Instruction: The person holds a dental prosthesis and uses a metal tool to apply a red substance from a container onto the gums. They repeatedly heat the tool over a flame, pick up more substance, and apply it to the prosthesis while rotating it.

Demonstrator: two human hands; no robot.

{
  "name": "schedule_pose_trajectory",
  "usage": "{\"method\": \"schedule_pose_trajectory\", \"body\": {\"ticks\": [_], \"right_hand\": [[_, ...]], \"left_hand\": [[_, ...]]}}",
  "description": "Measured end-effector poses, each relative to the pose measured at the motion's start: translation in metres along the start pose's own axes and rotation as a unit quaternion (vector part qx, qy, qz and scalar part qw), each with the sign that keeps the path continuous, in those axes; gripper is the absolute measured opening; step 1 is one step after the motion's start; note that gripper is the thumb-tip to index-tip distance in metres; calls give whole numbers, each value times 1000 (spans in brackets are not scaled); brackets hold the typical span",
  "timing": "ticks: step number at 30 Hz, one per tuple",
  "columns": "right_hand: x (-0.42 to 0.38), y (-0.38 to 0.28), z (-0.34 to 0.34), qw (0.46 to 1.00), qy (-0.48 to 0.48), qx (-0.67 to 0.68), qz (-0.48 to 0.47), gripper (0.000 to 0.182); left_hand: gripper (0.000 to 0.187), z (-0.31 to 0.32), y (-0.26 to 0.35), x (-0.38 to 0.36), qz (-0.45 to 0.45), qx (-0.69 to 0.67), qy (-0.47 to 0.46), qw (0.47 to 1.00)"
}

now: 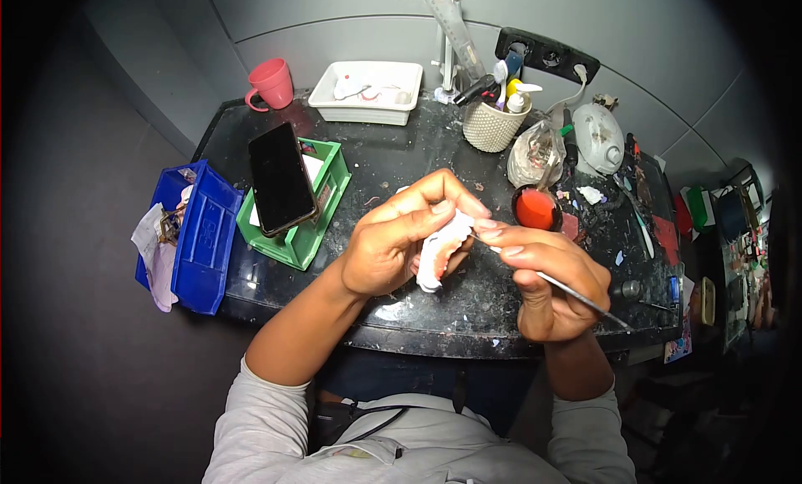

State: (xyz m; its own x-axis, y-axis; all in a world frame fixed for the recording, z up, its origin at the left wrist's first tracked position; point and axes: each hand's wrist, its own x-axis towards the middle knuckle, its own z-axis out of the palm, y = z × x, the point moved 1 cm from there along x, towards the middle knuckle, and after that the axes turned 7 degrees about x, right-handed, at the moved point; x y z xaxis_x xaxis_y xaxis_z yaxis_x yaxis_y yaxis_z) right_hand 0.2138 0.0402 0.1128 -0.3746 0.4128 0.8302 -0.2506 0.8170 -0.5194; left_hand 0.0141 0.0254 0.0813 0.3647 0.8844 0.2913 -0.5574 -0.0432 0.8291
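Mid-job: left hand (393,246) clamped on white dental cast (439,254), right hand (547,279) pinching thin tool (576,293) against it. Red paste dish (535,209) at one o'clock, still full.

The left hand (393,246) hides most of the white cast (439,250).

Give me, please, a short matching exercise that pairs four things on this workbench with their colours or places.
Things:
1. mug
2. phone
3. left hand
4. right hand

Descriptions:
A. holds a thin metal tool
B. pink, at the bench's back left corner
C. lies on the green bin
D. grips a white dental cast

Pairs: 1-B, 2-C, 3-D, 4-A
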Motion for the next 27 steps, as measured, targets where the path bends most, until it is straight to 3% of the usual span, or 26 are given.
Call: {"method": "schedule_pose_trajectory", "body": {"ticks": [9,12,14,27], "right_hand": [[1,0,4,996,-68,-63,-8,16],[2,3,5,994,-80,-65,-17,15],[2,4,5,994,-86,-63,-22,14],[5,1,7,991,-112,-70,11,17]], "left_hand": [[34,1,1,0,-26,25,12,999],[27,-1,2,0,-26,35,12,999],[30,-3,2,-1,-51,112,50,991],[29,-1,10,-2,-79,204,72,973]]}}
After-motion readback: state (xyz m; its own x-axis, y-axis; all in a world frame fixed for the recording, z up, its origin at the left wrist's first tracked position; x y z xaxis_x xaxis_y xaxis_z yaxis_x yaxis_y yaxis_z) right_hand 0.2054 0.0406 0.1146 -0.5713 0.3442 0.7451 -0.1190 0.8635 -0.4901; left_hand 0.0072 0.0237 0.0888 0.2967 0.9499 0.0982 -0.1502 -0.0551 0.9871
